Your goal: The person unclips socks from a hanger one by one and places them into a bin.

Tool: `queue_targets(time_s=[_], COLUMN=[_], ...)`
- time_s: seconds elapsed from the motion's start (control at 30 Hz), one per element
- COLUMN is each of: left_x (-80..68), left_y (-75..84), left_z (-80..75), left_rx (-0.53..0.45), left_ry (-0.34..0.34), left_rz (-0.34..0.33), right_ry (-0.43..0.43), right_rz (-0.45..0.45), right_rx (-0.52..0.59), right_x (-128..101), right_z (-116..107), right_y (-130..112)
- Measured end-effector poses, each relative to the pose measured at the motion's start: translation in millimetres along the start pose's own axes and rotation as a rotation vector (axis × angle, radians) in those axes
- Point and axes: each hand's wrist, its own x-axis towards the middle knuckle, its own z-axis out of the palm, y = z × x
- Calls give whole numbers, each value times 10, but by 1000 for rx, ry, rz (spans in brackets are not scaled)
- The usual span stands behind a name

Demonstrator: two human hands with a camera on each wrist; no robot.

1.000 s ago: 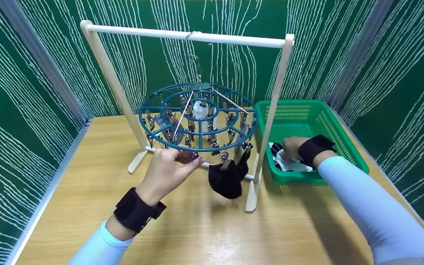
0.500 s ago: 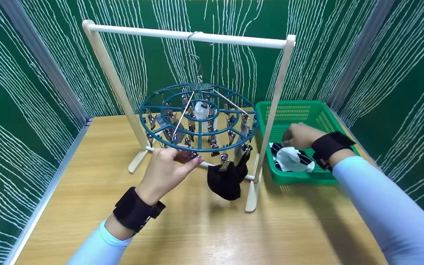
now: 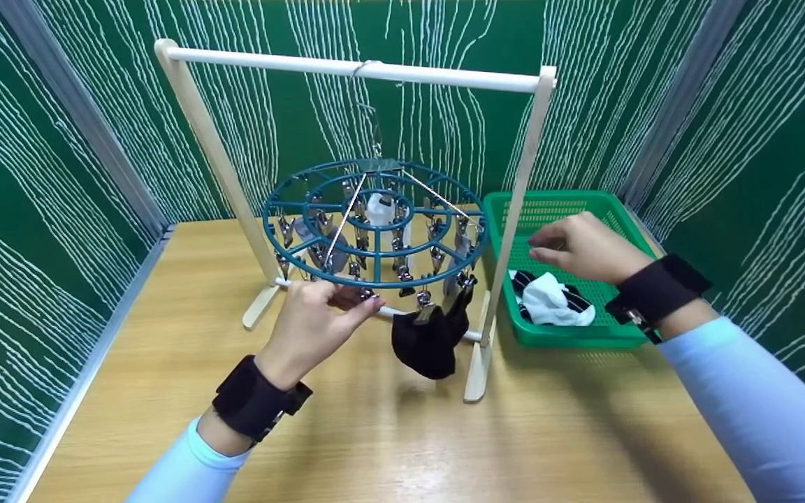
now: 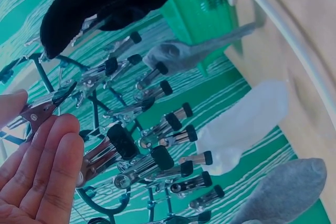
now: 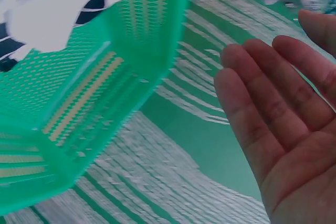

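At the front rim of the round blue-green drying hanger (image 3: pixel 376 269), my left hand (image 3: pixel 315 325) pinches a metal clip (image 4: pixel 39 111) between thumb and fingers. To the right of that hand, a black sock (image 3: pixel 422 346) hangs from a clip; it crosses the top of the left wrist view. My right hand (image 3: pixel 588 248) is over the green basket (image 3: pixel 584 337), fingers relaxed, holding nothing. Below it, white and black striped socks (image 3: pixel 549 300) lie bunched in the basket. In the right wrist view the palm and fingers (image 5: pixel 278 108) show bare.
A wooden stand (image 3: pixel 532 161) carries the hanger on its top bar (image 3: pixel 263 59). Several more clips (image 4: pixel 181 182) dangle from the rings. A white sock (image 4: pixel 241 124) and grey socks (image 4: pixel 289 190) hang farther in. Green patterned walls (image 3: pixel 39 140) surround the wooden table (image 3: pixel 346 440).
My right hand has lifted off the striped socks and risen above the basket, its fingers loosening. The left hand has stayed on the clip.
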Motion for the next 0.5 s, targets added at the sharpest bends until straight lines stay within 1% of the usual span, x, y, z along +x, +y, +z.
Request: queue_targets(time_s=[0.17,0.27,0.37,0.5], left_x=[1,0,0,6], left_y=[6,9,12,22], left_z=[3,7,7,3], left_rx=[3,9,16,26], left_ry=[-1,0,-1,-4], left_rz=[-2,-1,-4,-8], right_ry=[132,197,248,304], right_rz=[-92,-157,-236,-367], right_rx=[-1,-7,-12,-11], right_x=[-137,-212,-273,-316], right_z=[-50,-60,-63,-49], right_y=[-261,-404,-527,-666])
